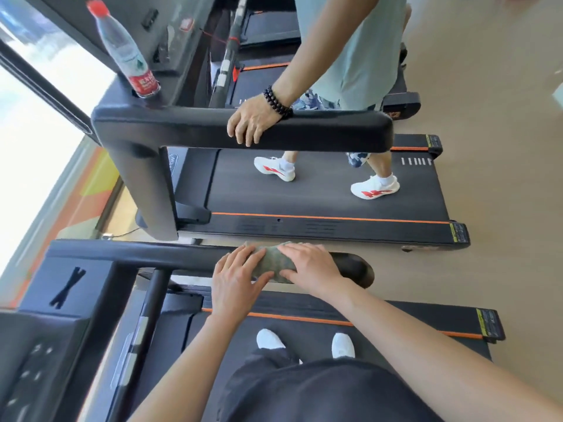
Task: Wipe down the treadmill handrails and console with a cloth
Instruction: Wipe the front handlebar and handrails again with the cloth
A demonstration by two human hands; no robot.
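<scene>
Cloth [271, 263] mostly hidden under left hand [234, 284], right hand [310, 266] (console [30, 370] buttons blurred).

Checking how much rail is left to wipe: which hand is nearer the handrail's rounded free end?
Right. The right hand rests on the cloth just short of the rounded end; the left hand lies on the cloth's other side, farther away.
</scene>
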